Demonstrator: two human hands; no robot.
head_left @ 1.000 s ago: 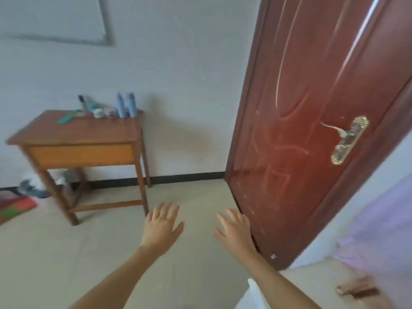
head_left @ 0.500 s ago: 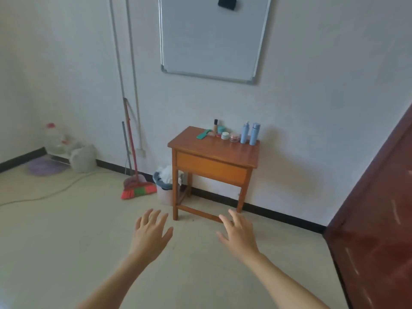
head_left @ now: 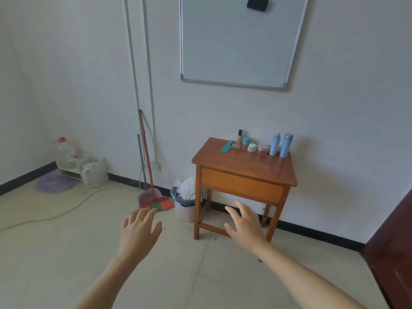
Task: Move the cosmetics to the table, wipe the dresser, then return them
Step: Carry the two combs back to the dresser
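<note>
Compared with half a second ago, the dresser [head_left: 243, 166] looms larger and nearer in the head view, and the door [head_left: 393, 253] has shrunk to a dark strip at the right edge; both hands stay outstretched and empty.

Cosmetics [head_left: 263, 150]: all on the dresser top, in a row along its back edge by the wall.
- green comb [head_left: 227, 146], lying flat at the left end
- foundation bottle [head_left: 239, 136], upright, just behind the comb
- teal jar [head_left: 246, 140] beside it
- white jar [head_left: 252, 147] and pink jar [head_left: 262, 148], side by side
- blue pump bottle [head_left: 275, 144] and blue capped bottle [head_left: 286, 145], upright at the right end, close together

Dresser: small wooden piece with one drawer front, standing against the wall; front part of its top bare.

Left hand [head_left: 139, 233]: palm down, fingers straight and slightly spread, holding nothing, over the floor left of the dresser.
Right hand [head_left: 246, 225]: palm down, fingers spread, holding nothing, seen in front of the dresser's lower legs; well apart from the cosmetics.

Surroundings: waste bin [head_left: 185, 208] with white paper, just left of the dresser; broom [head_left: 153, 202] leaning on the wall beside it; whiteboard [head_left: 236, 41] above, with a black eraser [head_left: 256, 4] on it; cable [head_left: 55, 217] across the floor at left.
</note>
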